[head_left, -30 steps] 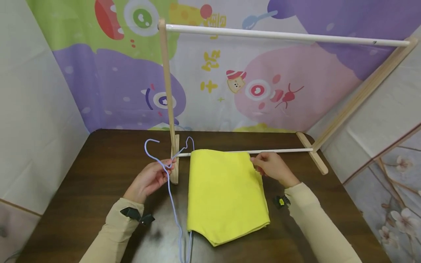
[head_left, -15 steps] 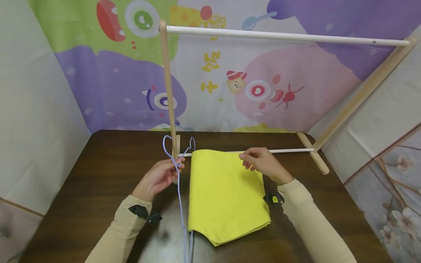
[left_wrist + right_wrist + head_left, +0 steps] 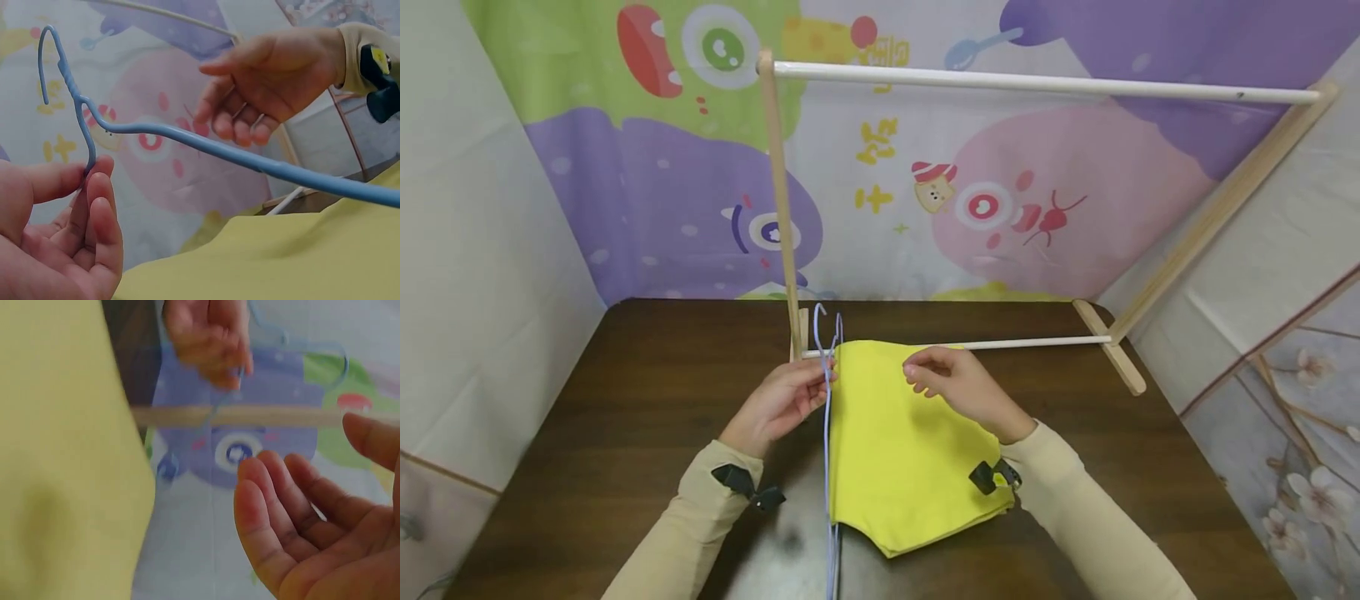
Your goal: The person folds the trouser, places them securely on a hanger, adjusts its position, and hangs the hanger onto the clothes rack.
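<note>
A folded yellow garment [image 3: 895, 467] lies on the dark table, with a curved cut at its near-left corner. Along its left edge a blue wire hanger [image 3: 827, 433] stands edge-on, its hook pointing up. My left hand [image 3: 778, 404] pinches the hanger between thumb and fingertips just below the twisted neck, seen close up in the left wrist view. Over the garment's upper part hovers my right hand [image 3: 962, 387], fingers loosely bent and holding nothing. In the right wrist view its fingers spread apart from the thumb. Part of the hanger runs out of the head view at the bottom.
A wooden rack with a white top rod [image 3: 1045, 81] and a thin lower rod [image 3: 1037, 342] stands at the back. Its left post [image 3: 781, 192] rises close behind the left hand. A patterned backdrop [image 3: 850, 250] hangs behind the dark wooden table [image 3: 625, 417].
My left hand has brought the hanger rightward to the garment's left edge, turning it more edge-on. My right hand has left the garment's right edge and moved left above it.
</note>
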`<state>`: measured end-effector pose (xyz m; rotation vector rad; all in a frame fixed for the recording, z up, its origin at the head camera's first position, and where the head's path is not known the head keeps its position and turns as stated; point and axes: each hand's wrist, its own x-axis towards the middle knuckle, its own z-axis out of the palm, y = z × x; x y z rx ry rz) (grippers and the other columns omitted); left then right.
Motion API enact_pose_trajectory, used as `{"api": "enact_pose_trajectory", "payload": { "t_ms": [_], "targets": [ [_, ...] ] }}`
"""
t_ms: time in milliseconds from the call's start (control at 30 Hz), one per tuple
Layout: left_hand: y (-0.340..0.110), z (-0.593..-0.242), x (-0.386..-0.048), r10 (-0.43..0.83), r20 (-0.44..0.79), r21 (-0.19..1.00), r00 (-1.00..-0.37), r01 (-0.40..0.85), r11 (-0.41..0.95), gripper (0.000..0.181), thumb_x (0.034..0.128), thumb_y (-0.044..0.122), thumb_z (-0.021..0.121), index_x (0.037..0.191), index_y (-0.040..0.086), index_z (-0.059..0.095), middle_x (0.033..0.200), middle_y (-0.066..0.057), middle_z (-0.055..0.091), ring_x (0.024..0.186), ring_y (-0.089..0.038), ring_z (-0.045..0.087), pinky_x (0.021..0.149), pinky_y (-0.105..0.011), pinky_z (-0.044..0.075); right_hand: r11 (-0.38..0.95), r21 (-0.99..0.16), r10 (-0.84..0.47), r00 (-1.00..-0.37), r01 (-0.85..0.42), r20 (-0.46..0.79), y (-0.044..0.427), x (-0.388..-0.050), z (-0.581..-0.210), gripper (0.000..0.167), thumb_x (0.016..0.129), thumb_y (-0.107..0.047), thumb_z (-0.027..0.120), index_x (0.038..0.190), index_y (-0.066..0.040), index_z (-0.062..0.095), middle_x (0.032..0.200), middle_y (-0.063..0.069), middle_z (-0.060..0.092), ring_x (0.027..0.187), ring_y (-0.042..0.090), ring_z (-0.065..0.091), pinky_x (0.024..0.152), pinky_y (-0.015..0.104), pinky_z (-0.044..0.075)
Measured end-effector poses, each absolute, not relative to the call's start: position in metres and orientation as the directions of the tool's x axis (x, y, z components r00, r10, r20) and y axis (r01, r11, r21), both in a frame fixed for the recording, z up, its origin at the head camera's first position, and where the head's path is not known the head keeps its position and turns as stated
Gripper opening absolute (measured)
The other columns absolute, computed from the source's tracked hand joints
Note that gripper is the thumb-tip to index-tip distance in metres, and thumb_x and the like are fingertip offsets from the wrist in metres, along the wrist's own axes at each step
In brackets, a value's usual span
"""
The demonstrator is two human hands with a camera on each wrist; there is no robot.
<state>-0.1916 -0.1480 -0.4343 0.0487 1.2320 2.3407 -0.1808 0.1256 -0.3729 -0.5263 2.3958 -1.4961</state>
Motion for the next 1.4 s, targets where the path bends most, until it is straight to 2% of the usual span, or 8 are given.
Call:
{"api": "enact_pose_trajectory", "payload": {
  "t_ms": [233,333,500,600,800,1100,1233,1400],
  "targets": [
    [-0.139,-0.436,-0.194,0.422,-0.196,0.804,-0.885,-0.392,-0.447,0.034,0.1045,0.006,0.037,0.091,0.014,0.067,0.081,0.004,0.067,0.072,-0.005,0.058,0.069,-0.016,0.049,0.305,-0.95,-0.438,-0.895,-0.06,-0.085,0.106,-0.159,-0.374,0.03,0.097,-0.023,0.06,0.119,-0.002,0.064,0.11,0.024,0.067,0.09,0.019,0.065,0.086,0.044,0.055],
    [-0.136,-0.436,-0.194,0.415,-0.19,0.807,-0.89,-0.382,-0.45,0.032,0.1042,0.006,0.039,0.091,0.013,0.067,0.081,0.005,0.067,0.072,-0.006,0.058,0.069,-0.016,0.049,0.295,-0.954,-0.451,-0.887,-0.041,-0.102,0.097,-0.153,-0.378,0.032,0.096,-0.023,0.061,0.118,0.0,0.063,0.111,0.025,0.066,0.089,0.018,0.066,0.084,0.04,0.056],
    [-0.132,-0.436,-0.192,0.411,-0.182,0.807,-0.893,-0.374,-0.457,0.033,0.1039,0.007,0.041,0.089,0.015,0.069,0.079,0.006,0.067,0.071,-0.004,0.058,0.069,-0.016,0.048,0.209,-0.974,-0.52,-0.834,0.088,-0.187,0.082,-0.14,-0.391,0.038,0.095,-0.019,0.062,0.122,0.008,0.059,0.115,0.03,0.064,0.091,0.016,0.067,0.084,0.035,0.057],
    [-0.13,-0.436,-0.192,0.413,-0.182,0.8,-0.892,-0.378,-0.465,0.032,0.104,0.009,0.042,0.089,0.016,0.07,0.078,0.007,0.066,0.071,-0.004,0.059,0.068,-0.016,0.048,0.175,-0.971,-0.55,-0.802,0.164,-0.234,0.073,-0.132,-0.398,0.04,0.095,-0.017,0.061,0.125,0.009,0.056,0.115,0.027,0.065,0.094,0.016,0.067,0.086,0.035,0.056],
    [-0.128,-0.436,-0.193,0.414,-0.178,0.787,-0.893,-0.382,-0.485,0.032,0.104,0.009,0.042,0.09,0.016,0.07,0.078,0.006,0.067,0.07,-0.004,0.059,0.067,-0.016,0.048,0.111,-0.968,-0.59,-0.769,0.223,-0.245,0.057,-0.117,-0.407,0.037,0.097,-0.014,0.057,0.125,0.01,0.055,0.115,0.028,0.066,0.094,0.014,0.068,0.086,0.032,0.056],
    [-0.127,-0.435,-0.195,0.402,-0.198,0.706,-0.894,-0.415,-0.574,0.033,0.1036,0.007,0.041,0.09,0.008,0.071,0.08,0.002,0.068,0.076,-0.008,0.061,0.071,-0.016,0.051,0.01,-0.967,-0.541,-0.812,0.256,-0.221,0.047,-0.108,-0.41,0.028,0.097,-0.008,0.056,0.118,0.01,0.058,0.098,0.019,0.072,0.081,0.01,0.069,0.073,0.023,0.056],
    [-0.125,-0.433,-0.197,0.401,-0.206,0.685,-0.893,-0.424,-0.593,0.029,0.1038,0.008,0.042,0.096,0.005,0.07,0.082,0.001,0.068,0.074,-0.007,0.061,0.069,-0.014,0.05,0.0,-0.973,-0.509,-0.838,0.23,-0.198,0.046,-0.108,-0.407,0.027,0.096,-0.006,0.057,0.117,0.01,0.059,0.094,0.021,0.072,0.075,0.011,0.069,0.07,0.023,0.057],
    [-0.122,-0.427,-0.198,0.407,-0.181,0.692,-0.895,-0.41,-0.594,0.032,0.1033,0.007,0.042,0.091,0.007,0.072,0.081,0.002,0.067,0.074,-0.006,0.059,0.069,-0.013,0.049,0.001,-0.983,-0.493,-0.855,0.185,-0.161,0.047,-0.107,-0.401,0.026,0.095,-0.003,0.056,0.114,0.015,0.057,0.089,0.022,0.071,0.071,0.011,0.068,0.066,0.023,0.056]
  ]
}}
